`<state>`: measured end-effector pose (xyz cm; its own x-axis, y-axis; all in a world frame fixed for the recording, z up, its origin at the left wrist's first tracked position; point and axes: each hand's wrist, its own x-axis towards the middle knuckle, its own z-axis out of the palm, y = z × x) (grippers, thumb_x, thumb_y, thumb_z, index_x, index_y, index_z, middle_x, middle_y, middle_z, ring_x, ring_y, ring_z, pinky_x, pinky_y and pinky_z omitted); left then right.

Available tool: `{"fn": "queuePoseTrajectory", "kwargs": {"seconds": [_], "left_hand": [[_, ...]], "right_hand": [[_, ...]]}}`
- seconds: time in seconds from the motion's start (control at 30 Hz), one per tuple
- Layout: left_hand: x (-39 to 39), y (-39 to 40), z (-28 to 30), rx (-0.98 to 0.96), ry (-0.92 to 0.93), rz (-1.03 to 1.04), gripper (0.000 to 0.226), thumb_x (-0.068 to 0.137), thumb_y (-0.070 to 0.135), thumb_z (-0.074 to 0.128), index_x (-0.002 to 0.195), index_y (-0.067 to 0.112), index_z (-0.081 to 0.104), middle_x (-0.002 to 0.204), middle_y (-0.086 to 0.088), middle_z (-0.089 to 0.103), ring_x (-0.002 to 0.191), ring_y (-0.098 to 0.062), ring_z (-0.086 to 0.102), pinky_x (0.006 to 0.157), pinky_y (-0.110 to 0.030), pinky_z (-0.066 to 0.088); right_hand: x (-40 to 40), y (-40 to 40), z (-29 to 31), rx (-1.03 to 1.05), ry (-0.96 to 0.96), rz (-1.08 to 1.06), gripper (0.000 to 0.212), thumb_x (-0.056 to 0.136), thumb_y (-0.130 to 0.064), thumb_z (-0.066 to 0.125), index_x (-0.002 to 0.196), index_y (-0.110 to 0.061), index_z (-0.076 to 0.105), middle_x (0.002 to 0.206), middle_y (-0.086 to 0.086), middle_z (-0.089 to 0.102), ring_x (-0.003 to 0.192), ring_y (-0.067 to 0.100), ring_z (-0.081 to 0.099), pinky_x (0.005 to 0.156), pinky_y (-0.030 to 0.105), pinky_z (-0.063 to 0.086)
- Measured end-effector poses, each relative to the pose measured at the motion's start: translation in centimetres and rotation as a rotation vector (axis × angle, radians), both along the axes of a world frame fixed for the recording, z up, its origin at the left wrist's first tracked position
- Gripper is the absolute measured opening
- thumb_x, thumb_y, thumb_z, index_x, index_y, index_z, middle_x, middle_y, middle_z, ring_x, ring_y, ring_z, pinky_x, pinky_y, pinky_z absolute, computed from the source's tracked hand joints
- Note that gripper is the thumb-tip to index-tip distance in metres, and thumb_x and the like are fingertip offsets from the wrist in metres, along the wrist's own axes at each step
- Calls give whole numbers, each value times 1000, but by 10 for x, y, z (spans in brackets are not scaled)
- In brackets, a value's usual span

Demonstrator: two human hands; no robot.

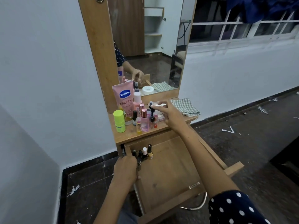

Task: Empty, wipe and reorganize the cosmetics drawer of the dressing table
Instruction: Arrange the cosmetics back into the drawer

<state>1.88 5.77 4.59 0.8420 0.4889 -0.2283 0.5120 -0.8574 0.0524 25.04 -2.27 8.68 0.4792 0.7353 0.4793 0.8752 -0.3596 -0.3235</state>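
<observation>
Open drawer (169, 167) holds 4 nail-polish bottles (143, 153), back-left corner.

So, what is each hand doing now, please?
Left hand: fingers grip the drawer side wall.
Right hand: fingers pinch a small dark bottle.

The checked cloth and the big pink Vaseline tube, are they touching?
Apart. The head view shows the checked cloth at the tabletop's right end, the Vaseline tube far left, bottles between.
</observation>
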Motion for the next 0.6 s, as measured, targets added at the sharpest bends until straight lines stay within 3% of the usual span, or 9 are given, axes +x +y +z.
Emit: {"fn": "queuePoseTrajectory", "kwargs": {"seconds": [0.23, 0.37, 0.6], "left_hand": [[-1, 1, -1, -13, -1, 29, 37, 77, 35, 76, 107, 17, 66, 110, -4, 63, 105, -21, 58, 87, -32, 51], [-2, 2, -2, -11, -14, 26, 36, 78, 36, 74, 107, 17, 65, 112, -4, 63, 106, -21, 57, 87, -31, 49], [-9, 1, -3, -37, -72, 36, 51, 79, 38, 73, 122, 16, 57, 117, -5, 62, 111, -23, 56, 87, -31, 48]], "right_hand": [[8, -1, 8, 103, 27, 44, 32, 81, 2, 65, 108, -14, 66, 110, 4, 66, 99, 20, 62, 83, 39, 53], [8, -7, 7, 175, 108, 18, 16, 81, -7, 70, 96, -11, 64, 95, 1, 70, 87, 13, 66, 79, 38, 53], [4, -19, -3, 283, 204, -61, 16, 78, -4, 72, 92, -9, 67, 91, 0, 69, 84, 9, 62, 81, 25, 51]]}}
